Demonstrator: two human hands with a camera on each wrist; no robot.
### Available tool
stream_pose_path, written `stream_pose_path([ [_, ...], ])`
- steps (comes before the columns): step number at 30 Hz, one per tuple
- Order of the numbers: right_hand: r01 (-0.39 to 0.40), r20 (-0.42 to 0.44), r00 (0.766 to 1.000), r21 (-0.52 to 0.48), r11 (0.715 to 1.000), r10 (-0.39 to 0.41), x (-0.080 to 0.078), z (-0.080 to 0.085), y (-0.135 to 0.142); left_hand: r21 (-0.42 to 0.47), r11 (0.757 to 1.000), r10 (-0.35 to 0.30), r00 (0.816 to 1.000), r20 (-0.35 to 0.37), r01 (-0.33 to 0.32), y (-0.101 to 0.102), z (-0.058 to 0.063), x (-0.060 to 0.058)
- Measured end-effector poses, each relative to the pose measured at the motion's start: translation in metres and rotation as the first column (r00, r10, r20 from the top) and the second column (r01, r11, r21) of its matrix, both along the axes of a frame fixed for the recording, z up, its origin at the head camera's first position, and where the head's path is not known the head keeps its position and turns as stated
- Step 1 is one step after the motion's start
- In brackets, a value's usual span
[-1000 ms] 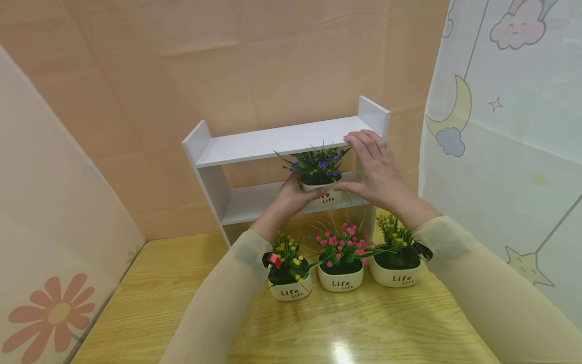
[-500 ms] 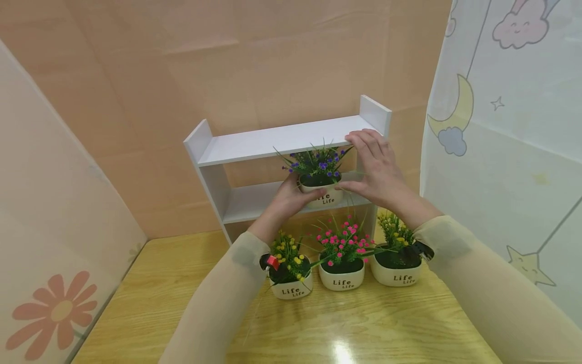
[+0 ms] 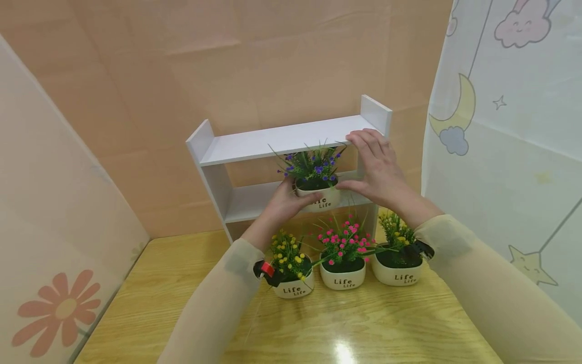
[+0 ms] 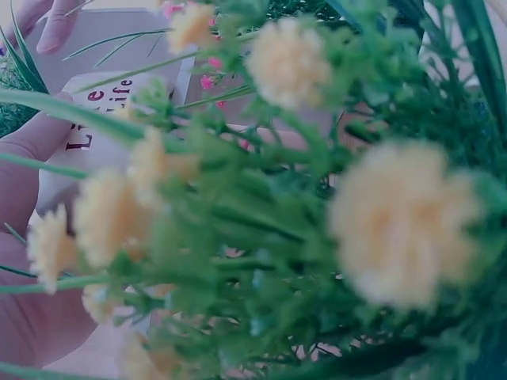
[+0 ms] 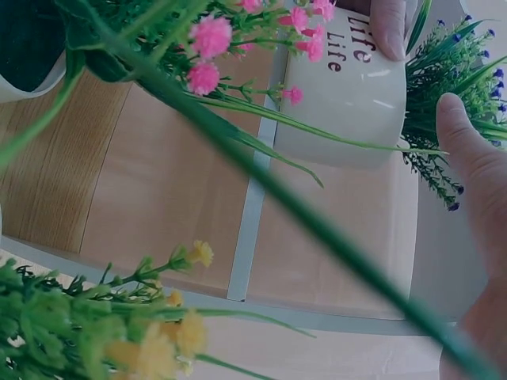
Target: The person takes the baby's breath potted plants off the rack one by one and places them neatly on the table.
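My left hand [image 3: 287, 199] grips a cream "Life" pot with purple flowers [image 3: 317, 194], thumb across its front. The pot is upright at the middle shelf of a white shelf unit [image 3: 282, 139]; whether its base touches the board cannot be told. In the right wrist view the same pot [image 5: 348, 95] shows with the left thumb on it. My right hand [image 3: 377, 169] rests its fingers on the front edge of the top board. Its thumb [image 5: 463, 134] points at the purple flowers, apart from the pot wall. Yellow flowers [image 4: 404, 226] block most of the left wrist view.
On the wooden table [image 3: 182, 303] before the unit stand a left yellow-flowered pot [image 3: 293, 289], a pink-flowered pot [image 3: 343, 278] and a right yellow-flowered pot [image 3: 397, 273]. Their leaves reach under both forearms. Printed cloths hang left and right, and a plain tan cloth [image 3: 273, 60] behind.
The left hand and the purple-flowered pot have shifted slightly left, and a gap has opened between the pot and the right thumb. The right hand has stayed at the top board.
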State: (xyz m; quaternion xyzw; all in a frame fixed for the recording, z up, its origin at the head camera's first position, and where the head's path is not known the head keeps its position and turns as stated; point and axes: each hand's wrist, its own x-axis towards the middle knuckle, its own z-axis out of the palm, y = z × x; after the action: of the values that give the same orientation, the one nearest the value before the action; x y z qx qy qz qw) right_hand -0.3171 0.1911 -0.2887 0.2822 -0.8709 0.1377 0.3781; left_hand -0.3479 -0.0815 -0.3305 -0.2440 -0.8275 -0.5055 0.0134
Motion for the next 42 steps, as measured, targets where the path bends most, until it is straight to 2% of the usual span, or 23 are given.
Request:
stream_pose_path([
  [6,0.01,0.0,1.0,0.008,1.0,-0.01,0.0,0.002,-0.001,0.026,0.999,-0.037,0.999,-0.001,0.037,-0.006,0.0,0.003],
  [12,0.031,0.033,0.999,0.005,1.0,-0.031,0.001,0.004,-0.002,-0.006,1.0,-0.012,1.0,0.001,0.012,-0.01,-0.001,0.01],
  [21,0.031,0.04,0.999,0.0,1.0,-0.031,0.002,0.003,-0.001,0.023,1.0,-0.005,1.0,0.022,0.005,-0.014,-0.003,0.019],
  [29,0.022,0.021,1.0,0.003,1.0,-0.022,0.004,0.002,0.0,0.048,0.999,-0.006,0.998,0.069,0.003,-0.02,-0.003,0.032],
  [42,0.013,0.025,1.0,-0.014,1.0,-0.012,0.004,0.002,-0.001,0.031,0.998,-0.058,0.998,0.015,0.058,-0.031,-0.004,0.047],
])
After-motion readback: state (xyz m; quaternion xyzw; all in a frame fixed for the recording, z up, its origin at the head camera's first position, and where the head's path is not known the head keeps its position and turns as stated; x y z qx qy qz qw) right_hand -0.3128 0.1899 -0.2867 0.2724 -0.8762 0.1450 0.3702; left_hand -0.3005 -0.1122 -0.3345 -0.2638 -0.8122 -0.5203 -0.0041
